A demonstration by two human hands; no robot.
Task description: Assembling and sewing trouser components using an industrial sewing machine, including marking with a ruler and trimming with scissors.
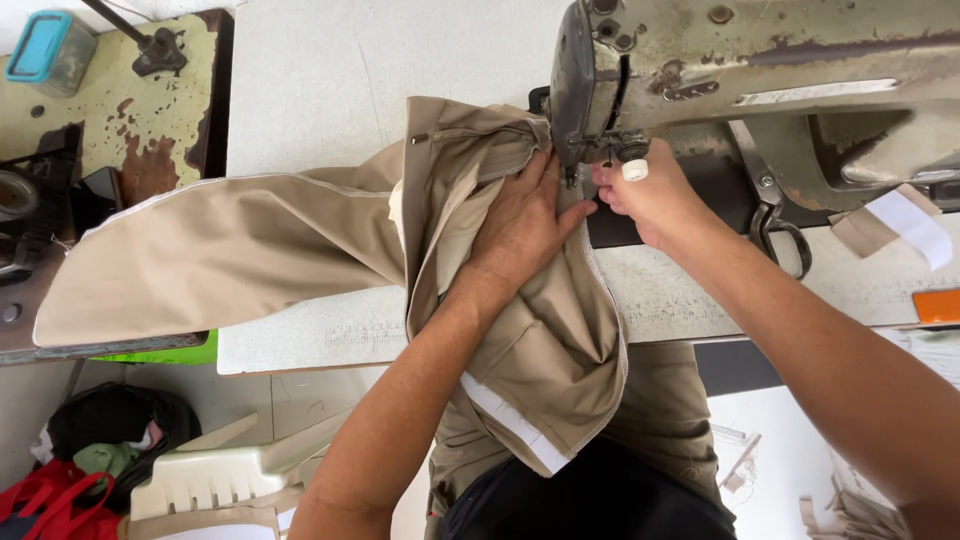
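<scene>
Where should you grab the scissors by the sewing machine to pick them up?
Probably by the dark metal scissors' loop handles, coming from the person's side. The loops point toward the white table's near edge; the blades tuck under the worn grey sewing machine.

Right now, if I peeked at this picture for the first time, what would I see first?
You'd first see the big tan garment spread across the white table and spilling toward the person's lap. The left hand presses flat on it, while the right hand pinches the cloth under the needle of an old, worn sewing machine at the top right. Scissors lie just beside it.
</scene>
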